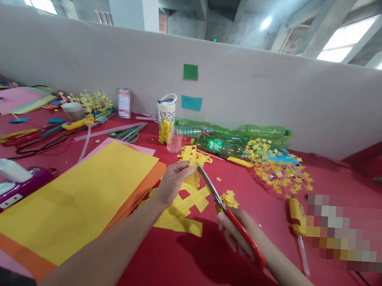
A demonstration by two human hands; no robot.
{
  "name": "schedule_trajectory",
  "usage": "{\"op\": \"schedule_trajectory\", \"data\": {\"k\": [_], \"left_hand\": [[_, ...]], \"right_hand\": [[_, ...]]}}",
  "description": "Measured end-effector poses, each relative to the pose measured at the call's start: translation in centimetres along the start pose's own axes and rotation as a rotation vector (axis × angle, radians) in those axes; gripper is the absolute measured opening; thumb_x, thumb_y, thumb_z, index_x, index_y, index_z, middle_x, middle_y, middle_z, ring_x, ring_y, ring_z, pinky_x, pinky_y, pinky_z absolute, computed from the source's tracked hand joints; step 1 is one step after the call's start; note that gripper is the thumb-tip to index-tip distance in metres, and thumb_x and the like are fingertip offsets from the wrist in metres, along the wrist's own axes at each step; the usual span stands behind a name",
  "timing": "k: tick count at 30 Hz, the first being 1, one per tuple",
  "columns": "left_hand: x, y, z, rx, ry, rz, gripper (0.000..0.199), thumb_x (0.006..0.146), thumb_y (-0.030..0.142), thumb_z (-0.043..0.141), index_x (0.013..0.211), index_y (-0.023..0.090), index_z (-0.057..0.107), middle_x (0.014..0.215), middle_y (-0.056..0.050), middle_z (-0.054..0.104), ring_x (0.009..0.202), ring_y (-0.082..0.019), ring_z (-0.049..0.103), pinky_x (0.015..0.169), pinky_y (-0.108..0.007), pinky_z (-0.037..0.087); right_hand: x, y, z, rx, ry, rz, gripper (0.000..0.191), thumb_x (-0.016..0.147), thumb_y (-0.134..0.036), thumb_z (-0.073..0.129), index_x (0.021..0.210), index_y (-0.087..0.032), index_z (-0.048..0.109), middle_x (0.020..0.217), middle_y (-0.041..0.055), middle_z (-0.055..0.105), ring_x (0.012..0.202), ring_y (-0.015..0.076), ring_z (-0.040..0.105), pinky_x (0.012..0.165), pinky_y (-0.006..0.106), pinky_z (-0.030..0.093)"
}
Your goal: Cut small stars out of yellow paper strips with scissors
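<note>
My left hand (175,180) pinches a small piece of yellow paper between thumb and fingers. Red-handled scissors (210,188) are gripped in my right hand (237,232), with their tips close to the pinched paper. Whether the blades touch it I cannot tell. Under and around my left hand lie yellow paper strips (179,225), some crossing each other. Beside the scissors sits a small heap of yellow paper stars (229,199), and one loose star (219,179) lies apart. Behind my left hand are more yellow scraps (187,153).
Stacked coloured sheets (110,185) cover the left, beside a purple power strip (29,185). Green plastic bottles (230,134) and a printed tumbler (165,115) stand or lie along the wall. Right are a star bunch (276,170) and a yellow glue gun (297,216).
</note>
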State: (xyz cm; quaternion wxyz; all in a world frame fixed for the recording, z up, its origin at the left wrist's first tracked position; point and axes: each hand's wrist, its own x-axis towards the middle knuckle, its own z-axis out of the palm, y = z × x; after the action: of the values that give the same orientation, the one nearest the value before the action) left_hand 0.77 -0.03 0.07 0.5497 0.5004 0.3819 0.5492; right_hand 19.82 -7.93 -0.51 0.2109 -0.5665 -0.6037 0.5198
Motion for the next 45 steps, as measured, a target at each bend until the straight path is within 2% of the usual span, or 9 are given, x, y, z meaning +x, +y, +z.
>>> {"op": "schedule_trajectory", "data": {"k": [12, 22, 33, 45], "left_hand": [[-0.46, -0.29, 0.66, -0.003, -0.042, 0.02, 0.02, 0.071, 0.033, 0.059, 0.059, 0.018, 0.057, 0.056, 0.001, 0.051, 0.058, -0.013, 0.048, 0.055, -0.026, 0.034], [-0.45, -0.5, 0.76, -0.057, -0.02, 0.015, 0.018, 0.07, 0.032, 0.061, 0.06, 0.017, 0.059, 0.057, 0.002, 0.052, 0.059, -0.013, 0.049, 0.059, -0.027, 0.036], [-0.42, -0.62, 0.83, -0.066, -0.01, 0.008, 0.018, 0.069, 0.031, 0.061, 0.06, 0.016, 0.058, 0.061, 0.001, 0.054, 0.063, -0.013, 0.049, 0.061, -0.026, 0.035], [-0.34, -0.75, 0.71, -0.078, -0.032, 0.011, 0.015, 0.07, 0.03, 0.061, 0.064, 0.016, 0.062, 0.061, 0.0, 0.055, 0.063, -0.013, 0.049, 0.061, -0.027, 0.036]], "right_hand": [[-0.49, -0.27, 0.11, -0.004, -0.054, -0.044, 0.05, 0.08, -0.063, 0.034, 0.07, -0.017, 0.047, 0.04, -0.0064, 0.044, 0.031, 0.0043, 0.038, 0.034, 0.013, 0.03], [-0.58, -0.47, 0.13, -0.012, -0.055, -0.092, 0.049, 0.082, -0.061, 0.034, 0.069, -0.016, 0.048, 0.04, -0.0058, 0.044, 0.034, 0.0041, 0.039, 0.037, 0.013, 0.031], [-0.39, -0.41, 0.32, 0.028, -0.036, 0.016, 0.05, 0.079, -0.065, 0.032, 0.069, -0.018, 0.045, 0.036, -0.0067, 0.042, 0.027, 0.0048, 0.035, 0.031, 0.015, 0.03], [-0.23, -0.11, 0.43, 0.056, -0.017, 0.024, 0.051, 0.078, -0.067, 0.034, 0.066, -0.018, 0.045, 0.034, -0.0064, 0.043, 0.024, 0.0044, 0.035, 0.027, 0.013, 0.027]]}}
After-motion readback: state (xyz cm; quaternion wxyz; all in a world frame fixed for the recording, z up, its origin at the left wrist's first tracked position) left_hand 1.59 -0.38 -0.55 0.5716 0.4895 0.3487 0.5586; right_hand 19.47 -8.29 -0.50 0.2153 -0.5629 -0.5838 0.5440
